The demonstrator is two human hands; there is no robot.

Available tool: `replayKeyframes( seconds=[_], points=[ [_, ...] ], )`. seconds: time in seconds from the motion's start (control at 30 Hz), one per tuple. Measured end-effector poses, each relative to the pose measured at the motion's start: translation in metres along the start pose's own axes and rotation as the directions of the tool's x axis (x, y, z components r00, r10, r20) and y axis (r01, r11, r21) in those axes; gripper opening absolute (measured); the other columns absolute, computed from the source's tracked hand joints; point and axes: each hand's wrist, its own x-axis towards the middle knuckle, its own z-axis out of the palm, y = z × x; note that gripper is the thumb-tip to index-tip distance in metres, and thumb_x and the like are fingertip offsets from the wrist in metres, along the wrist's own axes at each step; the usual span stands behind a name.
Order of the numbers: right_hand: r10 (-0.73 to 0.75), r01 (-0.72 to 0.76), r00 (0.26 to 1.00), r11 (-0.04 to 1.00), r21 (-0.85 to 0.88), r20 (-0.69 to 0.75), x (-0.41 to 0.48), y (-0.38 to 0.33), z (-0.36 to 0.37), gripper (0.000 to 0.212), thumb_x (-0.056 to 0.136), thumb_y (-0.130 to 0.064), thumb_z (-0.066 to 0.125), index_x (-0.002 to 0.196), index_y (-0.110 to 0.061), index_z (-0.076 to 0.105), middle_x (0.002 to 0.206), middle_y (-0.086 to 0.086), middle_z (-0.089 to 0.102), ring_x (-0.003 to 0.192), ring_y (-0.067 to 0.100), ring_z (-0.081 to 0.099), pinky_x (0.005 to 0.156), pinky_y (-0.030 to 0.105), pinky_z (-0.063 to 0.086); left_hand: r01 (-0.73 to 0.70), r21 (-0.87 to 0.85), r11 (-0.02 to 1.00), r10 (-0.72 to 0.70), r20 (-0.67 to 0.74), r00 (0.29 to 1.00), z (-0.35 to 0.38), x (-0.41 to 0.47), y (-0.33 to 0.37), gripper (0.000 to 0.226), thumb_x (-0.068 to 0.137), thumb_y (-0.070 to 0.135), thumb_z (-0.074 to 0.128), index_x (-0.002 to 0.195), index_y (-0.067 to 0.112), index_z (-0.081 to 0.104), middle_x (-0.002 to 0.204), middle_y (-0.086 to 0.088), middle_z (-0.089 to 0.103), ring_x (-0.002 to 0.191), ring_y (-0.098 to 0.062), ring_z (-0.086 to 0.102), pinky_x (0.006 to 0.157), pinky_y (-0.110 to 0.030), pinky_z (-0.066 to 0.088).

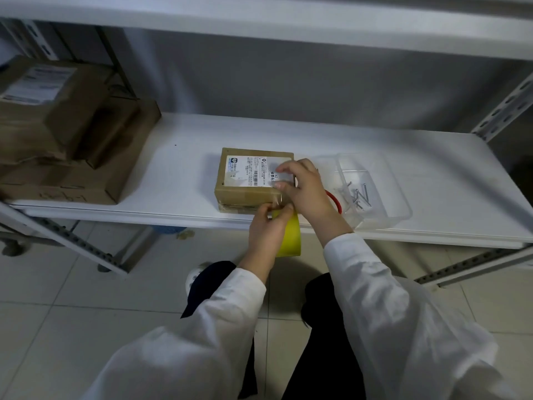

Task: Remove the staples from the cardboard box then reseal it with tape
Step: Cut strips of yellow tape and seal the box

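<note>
A small brown cardboard box (pixel 245 194) with a white printed label lies near the front edge of the white shelf (pixel 184 174). My right hand (pixel 302 186) rests on the box's right end, fingers pressing a strip of clear tape (pixel 278 197) onto the top and front face. Below the shelf edge my left hand (pixel 266 235) grips a yellow tape roll (pixel 291 236), with the strip running up from it to the box. A red-handled tool (pixel 336 202) lies just right of the box, mostly hidden by my right wrist.
A clear plastic tray (pixel 401 197) holding several metal nails or staples stands at the right of the box. Stacked brown cartons (pixel 66 134) fill the shelf's left end. An upper shelf (pixel 259 21) overhangs. Slotted steel uprights stand at both sides.
</note>
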Motion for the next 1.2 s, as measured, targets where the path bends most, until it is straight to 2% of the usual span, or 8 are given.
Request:
replayKeyframes(
  seconds=[0.23,0.5,0.57,0.67,0.8,0.87,1.0,1.2],
  points=[
    [-0.1,0.091,0.992,0.988,0.128,0.07,-0.011,0.019,-0.003,0.046,0.076,-0.003,0.073,0.12,-0.001,0.061,0.114,0.001,0.036,0.114,0.006,0.037,0.096,0.0,0.027,0.024,-0.095,0.995,-0.015,0.097,0.995,-0.002,-0.003,0.0,0.037,0.071,0.038,0.067,0.1,0.023,0.049,0.108,-0.002,0.057,0.105,-0.021,0.055,0.097,-0.038,0.044],
    [-0.136,0.134,0.989,0.99,0.052,0.051,-0.008,0.024,-0.004,0.046,0.074,-0.005,0.075,0.119,-0.002,0.063,0.111,-0.003,0.039,0.113,0.012,0.04,0.091,0.001,0.032,0.06,-0.267,0.962,-0.015,0.167,0.986,-0.003,-0.005,-0.01,0.034,0.075,0.024,0.072,0.103,0.022,0.052,0.115,-0.007,0.055,0.112,-0.028,0.055,0.101,-0.052,0.044],
    [-0.167,0.166,0.985,0.986,0.034,0.033,-0.009,0.024,-0.003,0.046,0.074,-0.005,0.075,0.118,-0.001,0.063,0.11,0.001,0.041,0.112,0.012,0.041,0.093,0.001,0.032,0.097,-0.338,0.936,-0.029,0.201,0.979,-0.003,-0.002,-0.011,0.042,0.066,0.031,0.074,0.102,0.022,0.053,0.121,-0.011,0.054,0.109,-0.033,0.057,0.087,-0.055,0.052],
    [-0.206,0.206,0.979,0.979,-0.012,0.012,-0.011,0.025,-0.001,0.044,0.076,-0.007,0.074,0.118,0.0,0.063,0.109,0.004,0.043,0.109,0.013,0.042,0.096,0.001,0.028,0.146,-0.364,0.92,-0.081,0.188,0.979,-0.003,0.001,-0.006,0.023,0.087,0.014,0.06,0.107,0.01,0.051,0.115,-0.016,0.052,0.086,-0.029,0.059,0.048,-0.035,0.056],
    [-0.194,0.195,0.981,0.98,-0.05,0.009,-0.014,0.023,0.001,0.042,0.08,-0.01,0.07,0.12,0.0,0.062,0.113,0.012,0.049,0.112,0.016,0.041,0.099,0.005,0.029,0.078,-0.243,0.967,-0.05,0.122,0.991,-0.005,0.003,-0.002,0.023,0.093,0.021,0.052,0.112,0.008,0.056,0.115,-0.022,0.058,0.077,-0.029,0.063,0.041,-0.025,0.05],
    [-0.192,0.192,0.981,0.979,-0.061,0.003,-0.016,0.021,0.002,0.041,0.081,-0.008,0.069,0.12,0.001,0.061,0.114,0.017,0.05,0.114,0.018,0.042,0.101,0.011,0.03,-0.014,-0.127,0.992,0.023,0.063,0.998,-0.005,0.003,-0.001,0.029,0.097,0.028,0.047,0.119,0.013,0.058,0.114,-0.012,0.062,0.078,-0.016,0.065,0.051,-0.018,0.049],
    [-0.219,0.217,0.975,0.975,-0.054,-0.044,-0.018,0.018,0.003,0.039,0.078,0.004,0.068,0.117,0.008,0.061,0.111,0.026,0.051,0.111,0.022,0.043,0.09,-0.006,0.027,-0.093,0.223,0.97,0.09,0.023,0.996,-0.006,0.007,-0.01,0.04,0.098,0.038,0.04,0.12,0.011,0.06,0.125,-0.012,0.06,0.115,-0.029,0.054,0.091,-0.03,0.04],
    [-0.162,0.163,0.986,0.984,-0.067,0.03,-0.017,0.017,0.0,0.041,0.083,-0.005,0.067,0.122,0.002,0.059,0.118,0.02,0.049,0.114,0.015,0.04,0.096,-0.004,0.023,-0.049,0.267,0.962,0.043,0.027,0.999,-0.005,0.014,-0.016,0.045,0.097,0.04,0.041,0.117,0.004,0.061,0.123,-0.015,0.061,0.115,-0.031,0.053,0.094,-0.033,0.04]
  ],
)
